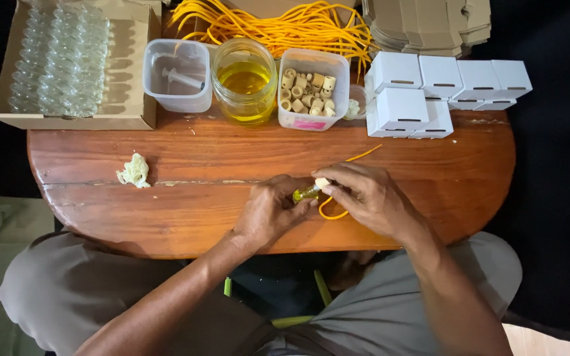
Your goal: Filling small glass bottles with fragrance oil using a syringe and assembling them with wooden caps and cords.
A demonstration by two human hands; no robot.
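Near the front edge of the wooden table (166,217), the left hand (268,212) grips a small vial (306,193) of yellow oil to keep it steady, while the right hand (363,195) pinches its cork (322,182), an orange cord (354,158) trailing beside.

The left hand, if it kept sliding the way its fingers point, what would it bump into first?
The left hand points up and to the right, holding a small vial of yellow liquid. Almost at once it would likely meet the right hand, whose fingertips pinch the vial's cork.
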